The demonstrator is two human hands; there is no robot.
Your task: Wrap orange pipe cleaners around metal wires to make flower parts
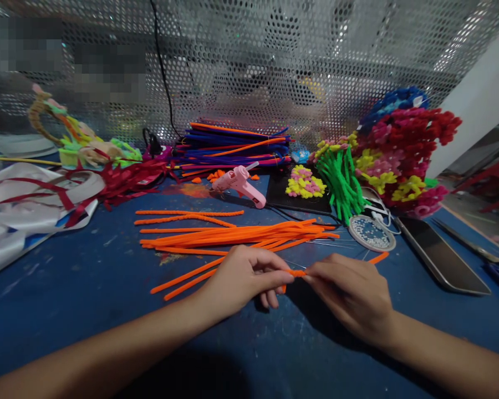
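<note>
Between my two hands stretches an orange pipe cleaner (298, 273) with a twisted look, held above the blue table. My left hand (251, 274) pinches it between thumb and forefinger, the other fingers curled below. A short orange end hangs under those fingertips. My right hand (351, 288) pinches the same piece a little to the right, and an orange end sticks out behind that hand. Just beyond my hands lies a loose pile of straight orange pipe cleaners (233, 235). Two twisted orange lengths (187, 213) rest at its far left.
Behind the pile lies a pink glue gun (239, 183). Yellow and pink fuzzy flowers (305, 183), green stems (343, 183) and a dish of white beads (372, 233) stand at the right, near a phone (443, 255) and scissors (482, 252). Ribbons (128, 183) lie left. Perforated metal (233, 72) closes the back.
</note>
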